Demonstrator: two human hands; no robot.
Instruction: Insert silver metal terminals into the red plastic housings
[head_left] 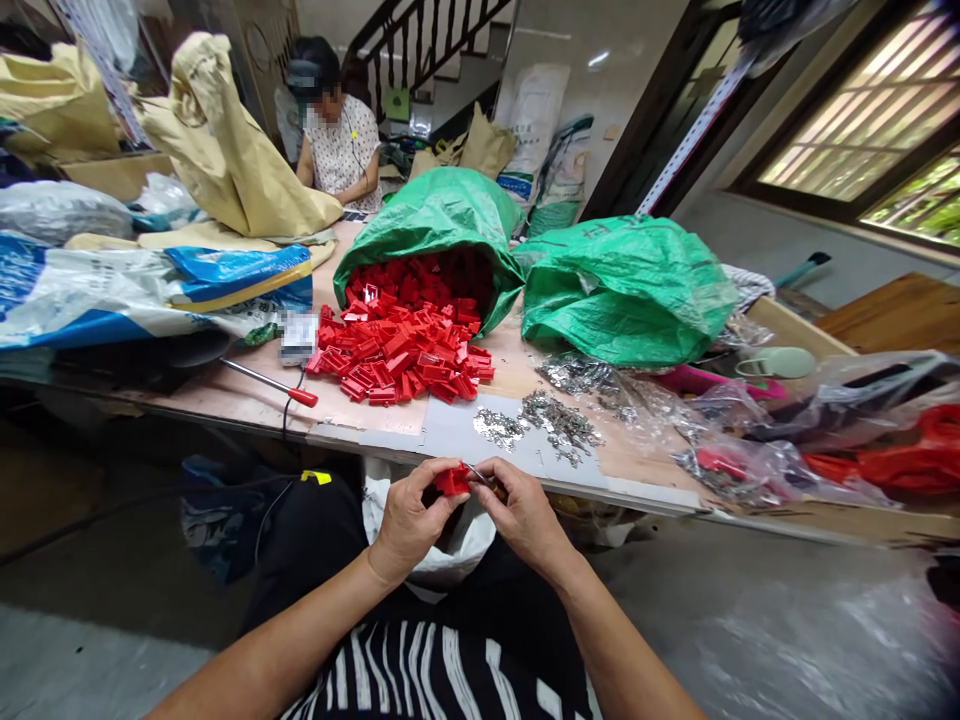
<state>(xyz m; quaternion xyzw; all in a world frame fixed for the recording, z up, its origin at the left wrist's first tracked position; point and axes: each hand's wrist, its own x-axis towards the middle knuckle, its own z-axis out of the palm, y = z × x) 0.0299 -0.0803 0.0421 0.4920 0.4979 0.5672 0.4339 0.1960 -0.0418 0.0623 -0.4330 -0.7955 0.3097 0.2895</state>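
My left hand (pixel 415 515) pinches a red plastic part (pixel 452 481) just in front of the table edge. Against the right side of that part, my right hand (pixel 519 508) holds a thin metal piece (pixel 477 474) between thumb and fingers; its far end is hidden by the fingers. Below both hands an open white sack (pixel 450 568) sits between the knees. On the table beyond lie a heap of red plastic parts (pixel 397 350), spilling from a green sack (pixel 442 205), and small piles of metal pieces (pixel 561 420).
Another green sack (pixel 630 290) lies on the table (pixel 510 355) at right, near clear plastic bags (pixel 750 440). A red-handled tool (pixel 301 396) sticks out at left. Behind the table sits a person (pixel 349 150).
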